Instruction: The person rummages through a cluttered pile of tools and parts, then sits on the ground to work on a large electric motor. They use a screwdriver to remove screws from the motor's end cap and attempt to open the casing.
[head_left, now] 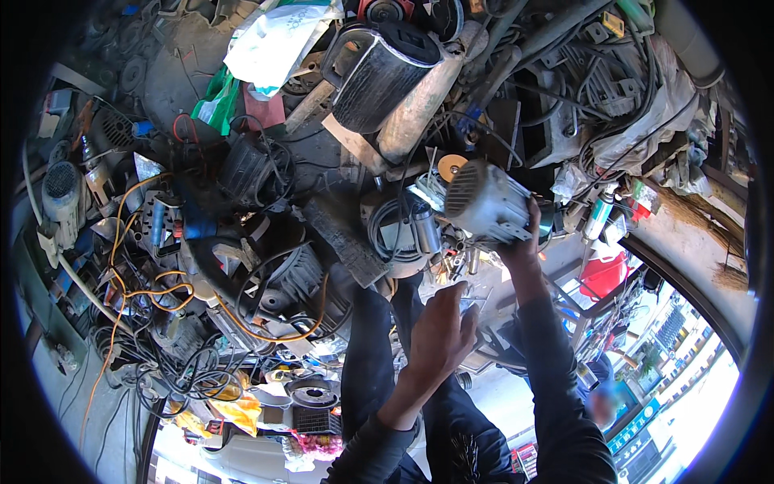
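Note:
My right hand [522, 244] is raised and grips a silver-grey ribbed electric motor [488, 202] from below, holding it over the heaped parts. My left hand [439, 332] hovers lower, just left of my right forearm, with its back toward me and its fingers curled. Whether it holds something small is hidden. Both arms wear dark sleeves, and my dark trousers [367, 347] show beneath them. Just left of the motor lie a metal cylinder [426, 230] and a coil of wire [391, 234].
Old motors and scrap crowd the view: a large dark drum [377, 74], black motors [282, 282], an orange cable [133, 294], a white bag [274, 39]. A spray can [598, 216] and red container [605, 274] sit right. Another person [601, 403] is at lower right.

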A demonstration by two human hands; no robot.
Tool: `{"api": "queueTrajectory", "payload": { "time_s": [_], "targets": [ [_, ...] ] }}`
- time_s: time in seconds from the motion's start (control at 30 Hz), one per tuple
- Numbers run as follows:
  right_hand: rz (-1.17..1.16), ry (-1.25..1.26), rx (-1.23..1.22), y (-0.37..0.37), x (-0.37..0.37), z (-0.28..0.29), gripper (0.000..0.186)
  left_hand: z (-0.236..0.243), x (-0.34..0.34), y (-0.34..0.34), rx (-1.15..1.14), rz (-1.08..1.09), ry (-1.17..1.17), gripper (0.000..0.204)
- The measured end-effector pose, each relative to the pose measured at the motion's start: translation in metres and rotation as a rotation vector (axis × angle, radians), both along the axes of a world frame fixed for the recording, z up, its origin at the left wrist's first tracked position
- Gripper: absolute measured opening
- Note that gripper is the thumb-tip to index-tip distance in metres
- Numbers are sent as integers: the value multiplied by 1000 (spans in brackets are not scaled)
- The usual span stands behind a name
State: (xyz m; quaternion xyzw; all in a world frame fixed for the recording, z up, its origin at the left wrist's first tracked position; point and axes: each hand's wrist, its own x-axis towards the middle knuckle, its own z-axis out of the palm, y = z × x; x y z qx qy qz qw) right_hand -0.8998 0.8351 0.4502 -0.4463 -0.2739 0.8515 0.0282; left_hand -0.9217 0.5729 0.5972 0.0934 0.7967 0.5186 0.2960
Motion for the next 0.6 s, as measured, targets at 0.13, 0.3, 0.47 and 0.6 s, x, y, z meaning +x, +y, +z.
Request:
{"api": "queueTrajectory", "payload": {
  "time_s": [0.13, 0.3, 0.47, 0.6],
  "targets": [
    [260, 52, 238, -45, -55, -10, 59, -2, -4, -7, -49, 38, -48, 41],
    [667, 186, 831, -37, -83, -82, 42, 3, -9, -6, -127, 8, -149, 39],
    [746, -531, 820, -68, -173, -84, 45, -2, -3, -13, -92, 67, -21, 38],
    [974, -252, 793, -76, -201, -74, 38, -3, -7, -16, -65, 113, 30, 36]
  ]
}}
